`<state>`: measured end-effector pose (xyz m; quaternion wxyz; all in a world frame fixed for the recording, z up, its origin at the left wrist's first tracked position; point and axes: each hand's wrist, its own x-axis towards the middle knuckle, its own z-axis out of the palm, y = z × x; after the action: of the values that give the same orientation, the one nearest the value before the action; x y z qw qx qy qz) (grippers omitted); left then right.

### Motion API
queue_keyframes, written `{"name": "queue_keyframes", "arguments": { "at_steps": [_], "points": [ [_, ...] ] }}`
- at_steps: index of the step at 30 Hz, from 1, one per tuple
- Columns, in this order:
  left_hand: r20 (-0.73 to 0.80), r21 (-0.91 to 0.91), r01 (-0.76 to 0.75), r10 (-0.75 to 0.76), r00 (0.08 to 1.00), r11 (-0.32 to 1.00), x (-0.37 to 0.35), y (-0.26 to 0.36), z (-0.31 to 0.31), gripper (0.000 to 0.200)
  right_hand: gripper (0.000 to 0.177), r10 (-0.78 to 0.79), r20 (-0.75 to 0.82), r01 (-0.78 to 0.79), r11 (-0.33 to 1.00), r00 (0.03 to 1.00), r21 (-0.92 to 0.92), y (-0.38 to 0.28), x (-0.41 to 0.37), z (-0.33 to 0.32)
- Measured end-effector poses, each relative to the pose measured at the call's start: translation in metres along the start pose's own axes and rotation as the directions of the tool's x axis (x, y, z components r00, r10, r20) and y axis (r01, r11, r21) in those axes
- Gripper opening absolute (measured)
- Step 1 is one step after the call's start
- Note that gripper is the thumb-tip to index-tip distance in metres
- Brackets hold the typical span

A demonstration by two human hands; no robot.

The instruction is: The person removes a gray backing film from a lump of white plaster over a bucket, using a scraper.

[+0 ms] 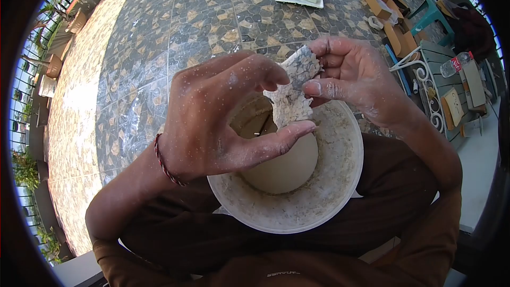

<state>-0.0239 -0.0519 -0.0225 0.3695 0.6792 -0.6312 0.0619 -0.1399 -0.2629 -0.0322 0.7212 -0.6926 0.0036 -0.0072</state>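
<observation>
Over the bucket I see an irregular flat piece point(289, 101), crusted white and grey with ragged edges. What it is made of I cannot make out. My right hand point(361, 74) pinches its upper right part between thumb and bent fingers. My left hand point(212, 111) curves around its left side, the index fingertip at the upper left edge and the thumb at the lower edge. Both hands carry pale splashes. Below them, between my legs, stands a white bucket point(340, 175) with a smeared wide rim and pale cream liquid inside.
On the patterned tile floor point(202, 16) ahead lies a white tray point(299, 1) with a pale block and a blue-handled tool. To the right are cardboard boxes point(401, 40), a green stool point(433, 18) and a slatted bench point(438, 58) bearing a plastic bottle point(457, 64). Potted plants point(54, 66) line the left railing.
</observation>
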Motion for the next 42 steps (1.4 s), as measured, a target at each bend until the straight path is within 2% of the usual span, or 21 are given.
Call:
{"name": "queue_keyframes", "arguments": {
  "at_steps": [3,5,6,7,9,11,13,14,16,17,19,20,22,23,25,32,34,38,40,41,42],
  "points": [
    [0.023,-0.086,0.011,-0.009,1.000,0.996,0.002,-0.010,-0.003,0.041,0.037,0.022,0.109,-0.021,1.000,0.994,-0.011,-0.004,-0.002,0.001],
    [0.115,-0.214,-0.126,0.153,0.981,0.969,0.010,-0.017,-0.004,0.050,0.037,0.043,0.155,-0.045,0.999,0.987,0.014,-0.005,-0.003,0.002],
    [0.222,-0.321,-0.095,0.173,0.960,0.942,0.009,-0.020,-0.003,0.064,0.036,0.064,0.220,-0.068,0.998,0.973,0.012,-0.005,-0.003,0.001],
    [0.223,-0.323,-0.088,0.167,0.960,0.942,0.003,-0.023,0.004,0.064,0.034,0.086,0.285,-0.093,0.996,0.955,0.009,-0.004,-0.003,0.001],
    [0.298,-0.674,0.212,-0.002,0.955,0.707,-0.007,-0.027,0.017,0.073,0.032,0.115,0.321,-0.120,0.993,0.940,-0.002,-0.001,-0.002,-0.008],
    [0.367,-0.621,0.247,-0.003,0.930,0.744,-0.007,-0.030,0.012,0.081,0.030,0.142,0.357,-0.147,0.989,0.923,-0.013,0.002,-0.002,-0.014],
    [0.486,-0.555,0.406,-0.113,0.866,0.726,-0.006,-0.028,0.007,0.072,0.026,0.151,0.375,-0.145,0.988,0.915,-0.045,0.003,-0.002,-0.017],
    [0.485,-0.557,0.409,-0.117,0.866,0.723,-0.004,-0.027,0.005,0.072,0.026,0.155,0.378,-0.149,0.988,0.913,-0.045,0.003,-0.002,-0.017],
    [0.657,-0.532,0.578,-0.130,0.743,0.619,-0.004,-0.026,0.004,0.049,0.024,0.143,0.308,-0.121,0.989,0.941,-0.088,0.004,-0.004,-0.018],
    [0.657,-0.533,0.580,-0.131,0.743,0.617,-0.005,-0.028,0.006,0.049,0.024,0.145,0.309,-0.123,0.988,0.940,-0.088,0.002,-0.004,-0.016],
    [0.628,-0.518,0.466,-0.050,0.776,0.718,-0.011,-0.032,0.016,0.024,0.024,0.175,0.228,-0.159,0.983,0.958,-0.088,-0.004,-0.005,-0.011],
    [0.628,-0.518,0.467,-0.051,0.776,0.717,-0.014,-0.033,0.021,0.024,0.024,0.176,0.229,-0.160,0.983,0.957,-0.087,-0.002,-0.004,-0.010],
    [0.564,-0.620,0.526,-0.136,0.814,0.582,-0.019,-0.033,0.028,0.016,0.025,0.108,0.135,-0.090,0.987,0.985,-0.137,0.002,-0.003,-0.011],
    [0.565,-0.619,0.526,-0.134,0.814,0.583,-0.018,-0.033,0.027,0.016,0.025,0.107,0.133,-0.089,0.987,0.985,-0.136,0.003,-0.003,-0.011],
    [0.663,-0.567,0.670,-0.217,0.716,0.479,-0.016,-0.034,0.021,0.015,0.027,0.096,0.067,-0.087,0.988,0.993,-0.124,0.005,-0.003,-0.013],
    [0.651,-0.519,0.631,-0.212,0.729,0.577,-0.021,-0.040,0.018,0.025,0.046,0.116,0.046,-0.110,0.988,0.992,-0.110,0.013,-0.007,-0.016],
    [0.645,-0.484,0.694,-0.318,0.695,0.533,-0.022,-0.039,0.019,0.035,0.053,-0.067,0.122,0.103,0.943,0.990,-0.316,0.017,-0.007,-0.020],
    [0.659,-0.378,0.739,-0.399,0.638,0.557,-0.024,-0.044,0.019,0.042,0.049,-0.091,0.102,0.125,0.904,0.991,-0.409,0.011,-0.006,-0.012],
    [0.722,-0.349,0.851,-0.467,0.511,0.391,-0.018,-0.041,0.016,0.032,0.044,-0.298,0.017,0.245,0.746,0.954,-0.619,0.013,-0.006,-0.003],
    [0.721,-0.349,0.851,-0.467,0.511,0.393,-0.017,-0.039,0.017,0.032,0.044,-0.300,0.018,0.246,0.746,0.954,-0.619,0.010,-0.007,0.003],
    [0.719,-0.491,0.860,-0.494,0.489,0.136,-0.017,-0.036,0.019,0.025,0.043,-0.352,0.023,0.270,0.673,0.936,-0.689,0.003,-0.009,0.011]
  ]
}}
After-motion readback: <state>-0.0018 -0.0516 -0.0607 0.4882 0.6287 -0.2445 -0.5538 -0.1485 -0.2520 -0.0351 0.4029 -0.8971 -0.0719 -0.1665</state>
